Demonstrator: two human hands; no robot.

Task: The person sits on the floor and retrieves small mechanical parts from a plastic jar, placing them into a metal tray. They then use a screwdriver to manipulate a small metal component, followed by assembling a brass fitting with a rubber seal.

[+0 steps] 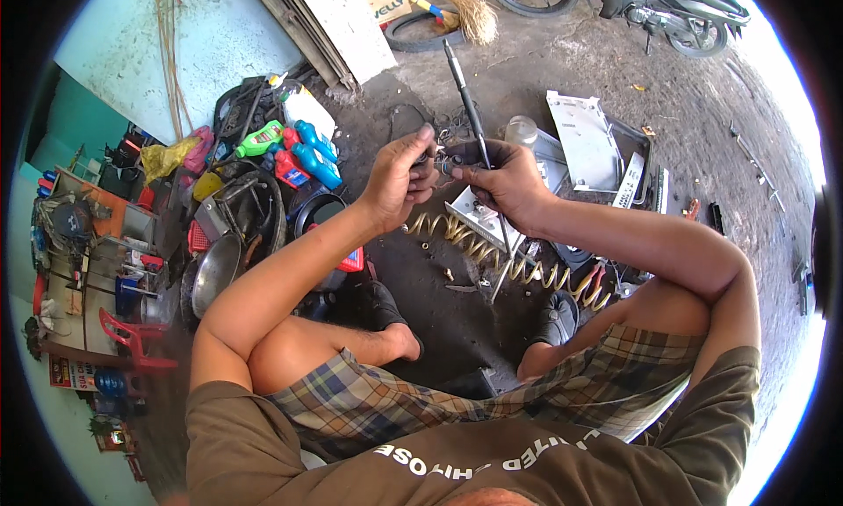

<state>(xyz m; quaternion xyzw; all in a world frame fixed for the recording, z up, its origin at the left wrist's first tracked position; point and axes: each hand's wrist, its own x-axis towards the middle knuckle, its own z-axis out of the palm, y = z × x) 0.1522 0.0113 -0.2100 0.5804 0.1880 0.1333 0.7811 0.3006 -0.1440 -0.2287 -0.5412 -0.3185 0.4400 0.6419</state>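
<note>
In front of me, above the floor, both my hands are raised close together. My left hand [407,174] has its fingers curled in a pinch at a small metal part [446,165] between the hands. My right hand [509,183], darkened with grime, pinches the same part from the other side with thumb and finger. Also held in the right hand is a long thin rod-like tool [467,97] with a dark grip; it slants up and away, and its thin shaft passes below the hand. The fingers hide most of the small part, so its kind is unclear.
A coiled yellowish hose [479,245] lies between my feet beside red-handled pliers [593,279]. Metal panels [587,141] and a clear jar [521,131] sit on the right. Bottles [314,155] and a metal bowl [218,273] crowd the left. Farther off are a broom [470,16] and motorcycle [676,14].
</note>
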